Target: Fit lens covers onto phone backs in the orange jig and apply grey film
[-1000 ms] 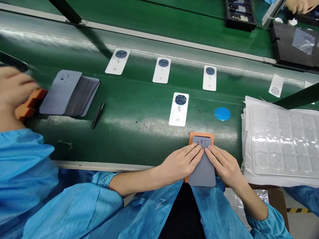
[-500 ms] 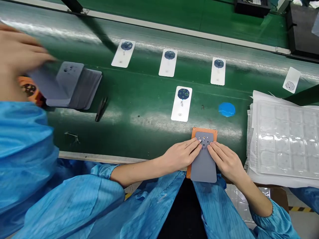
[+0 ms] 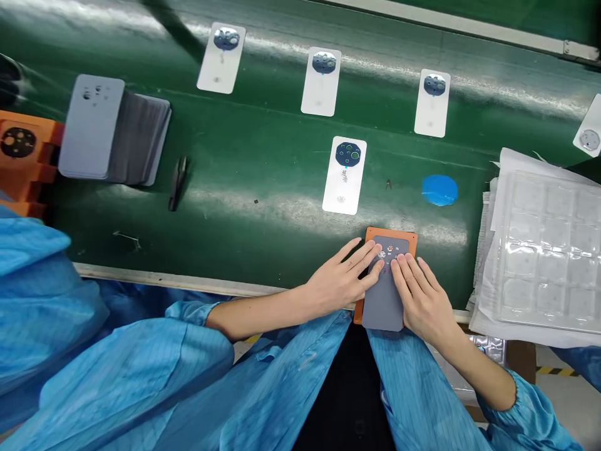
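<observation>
A grey phone back panel point(image 3: 383, 300) with several holes near its top lies on an orange fixture point(image 3: 414, 238) at the table's front edge. From the left, my left hand point(image 3: 342, 279) rests its fingertips on the panel's upper part beside the holes, its fingers spread. My right hand point(image 3: 425, 297) lies on the panel's right side with fingers outstretched and flat. Neither hand is wrapped round anything. Just beyond the fixture is a white phone-shaped card point(image 3: 342, 188) with a dark round camera patch.
More white cards point(image 3: 320, 94) lie in a row behind. At left are stacked grey panels point(image 3: 91, 134), tweezers point(image 3: 177, 183) and another orange fixture point(image 3: 40, 128). A blue round film point(image 3: 440, 190) and a clear blister tray point(image 3: 535, 321) are at right. A co-worker's blue sleeve point(image 3: 35, 282) reaches in from the left.
The view has shifted. My left hand's fingers have spread and my right hand's fingers lie flatter on the panel. A co-worker's hand with a grey panel has left the view at the left.
</observation>
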The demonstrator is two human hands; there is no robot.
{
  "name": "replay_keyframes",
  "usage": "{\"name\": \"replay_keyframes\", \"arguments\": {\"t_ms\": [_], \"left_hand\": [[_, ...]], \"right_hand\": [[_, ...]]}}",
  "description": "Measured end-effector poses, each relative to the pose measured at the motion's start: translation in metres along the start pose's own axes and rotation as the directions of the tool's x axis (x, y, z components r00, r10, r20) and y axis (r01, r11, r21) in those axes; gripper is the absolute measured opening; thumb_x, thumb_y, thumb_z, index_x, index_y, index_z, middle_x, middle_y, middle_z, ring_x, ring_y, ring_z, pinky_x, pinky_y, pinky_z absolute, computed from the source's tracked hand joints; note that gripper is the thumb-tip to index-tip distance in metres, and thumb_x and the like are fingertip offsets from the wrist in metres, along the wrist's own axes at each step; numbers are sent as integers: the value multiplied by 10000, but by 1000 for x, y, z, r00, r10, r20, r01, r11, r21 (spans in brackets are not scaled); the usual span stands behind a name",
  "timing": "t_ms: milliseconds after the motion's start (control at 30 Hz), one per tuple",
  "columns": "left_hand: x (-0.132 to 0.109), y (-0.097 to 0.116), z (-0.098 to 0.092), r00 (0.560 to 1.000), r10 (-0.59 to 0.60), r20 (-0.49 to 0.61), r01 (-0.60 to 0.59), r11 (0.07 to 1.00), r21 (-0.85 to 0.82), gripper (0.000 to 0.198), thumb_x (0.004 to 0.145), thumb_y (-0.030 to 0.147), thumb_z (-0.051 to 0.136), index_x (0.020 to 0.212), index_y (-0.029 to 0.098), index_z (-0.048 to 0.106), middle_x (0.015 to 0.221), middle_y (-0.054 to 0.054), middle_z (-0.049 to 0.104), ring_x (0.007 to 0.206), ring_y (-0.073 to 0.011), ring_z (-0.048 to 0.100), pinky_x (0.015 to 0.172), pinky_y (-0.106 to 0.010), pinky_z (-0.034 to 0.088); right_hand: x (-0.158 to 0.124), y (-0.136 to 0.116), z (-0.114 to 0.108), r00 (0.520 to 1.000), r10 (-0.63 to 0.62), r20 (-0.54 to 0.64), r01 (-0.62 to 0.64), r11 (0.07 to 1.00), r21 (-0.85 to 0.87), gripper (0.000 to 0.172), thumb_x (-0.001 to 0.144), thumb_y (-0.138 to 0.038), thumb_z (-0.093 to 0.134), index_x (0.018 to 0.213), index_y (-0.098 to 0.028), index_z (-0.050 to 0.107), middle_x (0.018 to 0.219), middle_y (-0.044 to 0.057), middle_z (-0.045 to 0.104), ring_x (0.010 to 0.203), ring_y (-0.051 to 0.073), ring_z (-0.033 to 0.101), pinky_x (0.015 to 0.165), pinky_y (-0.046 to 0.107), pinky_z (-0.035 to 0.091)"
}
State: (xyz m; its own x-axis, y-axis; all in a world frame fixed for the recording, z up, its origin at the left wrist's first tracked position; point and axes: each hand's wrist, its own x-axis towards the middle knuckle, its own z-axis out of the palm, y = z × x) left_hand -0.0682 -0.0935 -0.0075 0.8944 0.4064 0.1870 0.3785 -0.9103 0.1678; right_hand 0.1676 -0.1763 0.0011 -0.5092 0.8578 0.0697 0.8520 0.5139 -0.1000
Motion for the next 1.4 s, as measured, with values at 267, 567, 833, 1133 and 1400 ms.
{"name": "replay_keyframes", "arguments": {"t_ms": [267,567,833,1133,1400], "left_hand": [[-6,0,-1,999,-40,-21,37,987,-157,418,932,206,627,1334,104,579,1399,-186,612,1275,-351,560,1128,-594,458],[14,-16,-18,873,-481,-78,239,562,-792,524,882,343,748,1354,192,580,1360,-127,651,1294,-271,608,1099,-437,511],[59,11,-38,730,-498,-468,-31,659,-751,95,953,223,644,892,157,674,844,-44,745,752,-137,691,734,-244,555],[73,3,-25,739,-568,-364,113,636,-764,279,1001,264,509,737,177,523,695,1,569,608,-117,515,594,-247,432],[82,-54,-40,676,-733,-71,188,266,-946,338,871,501,624,967,182,679,1015,-74,720,882,-196,664,819,-302,518]], "right_hand": [[-6,-4,4,999,26,-37,-24,998,50,721,901,-35,416,1597,-12,229,1563,232,417,1477,362,392,1199,556,414],[-6,8,-3,828,431,-360,33,603,797,342,982,-218,582,1303,-273,684,1261,74,730,1142,299,715,954,502,632],[17,30,12,600,800,9,193,-156,969,101,865,-365,762,918,-284,735,876,7,786,746,182,742,687,370,652],[48,16,1,527,850,-1,114,-69,991,295,755,-382,842,950,-206,709,908,50,775,907,225,728,933,464,571],[145,97,-62,494,862,-117,195,22,981,377,659,-284,865,982,-197,692,1025,56,764,1017,203,702,884,325,579]]}}
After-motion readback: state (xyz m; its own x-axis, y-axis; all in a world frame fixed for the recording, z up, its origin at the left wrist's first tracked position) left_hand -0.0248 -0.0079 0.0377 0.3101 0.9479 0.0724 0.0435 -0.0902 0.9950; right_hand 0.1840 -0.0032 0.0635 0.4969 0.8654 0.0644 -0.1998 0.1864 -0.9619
